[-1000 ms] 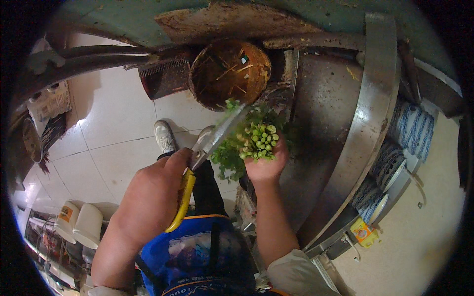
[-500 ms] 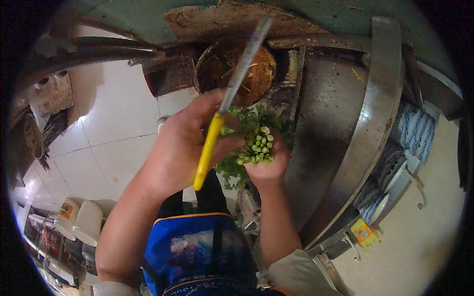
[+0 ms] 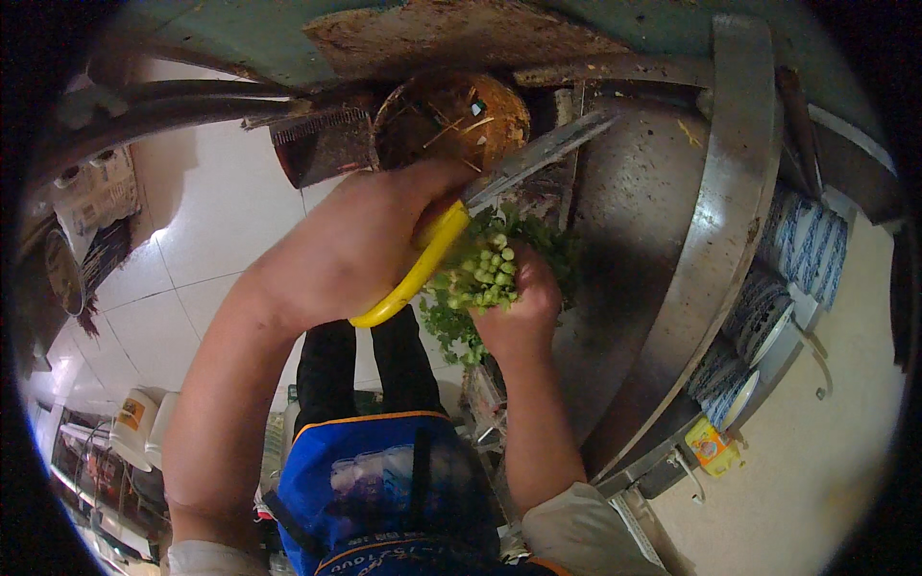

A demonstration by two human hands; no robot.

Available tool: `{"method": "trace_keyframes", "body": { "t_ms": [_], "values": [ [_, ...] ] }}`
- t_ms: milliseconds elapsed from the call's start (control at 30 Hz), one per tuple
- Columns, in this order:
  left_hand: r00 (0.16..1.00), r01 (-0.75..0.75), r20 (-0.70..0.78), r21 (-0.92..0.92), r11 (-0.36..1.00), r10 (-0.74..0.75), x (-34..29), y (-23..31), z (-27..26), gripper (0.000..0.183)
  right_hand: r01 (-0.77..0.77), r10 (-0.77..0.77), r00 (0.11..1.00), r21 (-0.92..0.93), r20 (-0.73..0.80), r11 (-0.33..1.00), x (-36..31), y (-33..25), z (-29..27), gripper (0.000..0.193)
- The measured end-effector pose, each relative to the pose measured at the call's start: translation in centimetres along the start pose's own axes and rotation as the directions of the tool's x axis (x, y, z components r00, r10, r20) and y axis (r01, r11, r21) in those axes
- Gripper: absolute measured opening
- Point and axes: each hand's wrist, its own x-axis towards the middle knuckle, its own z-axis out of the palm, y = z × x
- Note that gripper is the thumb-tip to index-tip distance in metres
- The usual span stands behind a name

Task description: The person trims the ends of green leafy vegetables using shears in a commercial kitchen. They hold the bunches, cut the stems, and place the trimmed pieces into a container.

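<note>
My left hand (image 3: pixel 379 226) is wrapped round the yellow handle of a pair of scissors (image 3: pixel 543 158). Their metal blades point up and to the right, over the bunch and toward the metal worktop. Upright in my right hand (image 3: pixel 528 293) is a bunch of leafy green herbs (image 3: pixel 485 274), gripped around its stems. The pale, cut stem ends face up, and the leaves hang out below and behind the hand. My left fingertips are mostly hidden behind the handle.
Beyond my hands stands a round, brown-stained bin (image 3: pixel 456 115) with scraps inside, beside a dark red dustpan (image 3: pixel 327 144). A stained metal worktop (image 3: pixel 643 192) with a raised edge runs along the right. White plastic jugs (image 3: pixel 134 422) stand at lower left.
The scissors have swung clockwise, their tips moving from above the bin to the right. My left wrist has turned with them. The bunch has shifted slightly left and tilted.
</note>
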Motion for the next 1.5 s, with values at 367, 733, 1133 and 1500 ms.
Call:
{"method": "trace_keyframes", "body": {
  "t_ms": [367, 733, 1133, 1500],
  "values": [
    [0.949, 0.313, -0.066, 0.090, 0.946, -0.308, -1.0, 0.7, 0.2, 0.052, -0.243, 0.210, 0.962, -0.192, -0.177, 0.951, 1.1, -0.3, -0.3, 0.044],
    [0.855, 0.322, 0.307, 0.318, 0.892, -0.418, -8.5, 3.0, -0.8, 0.045, -0.279, 0.229, 0.950, -0.243, -0.213, 0.929, 2.7, -0.4, 0.1, 0.047],
    [0.819, 0.339, 0.363, 0.318, 0.885, -0.444, -7.9, 2.6, -0.6, 0.041, -0.218, 0.178, 0.970, -0.264, -0.166, 0.939, 2.2, -0.8, 0.5, 0.042],
    [0.793, 0.380, 0.383, 0.295, 0.877, -0.473, -8.4, 2.9, -0.9, 0.041, -0.174, 0.131, 0.977, -0.270, -0.170, 0.947, 1.7, -0.4, 0.9, 0.041]
  ]
}}
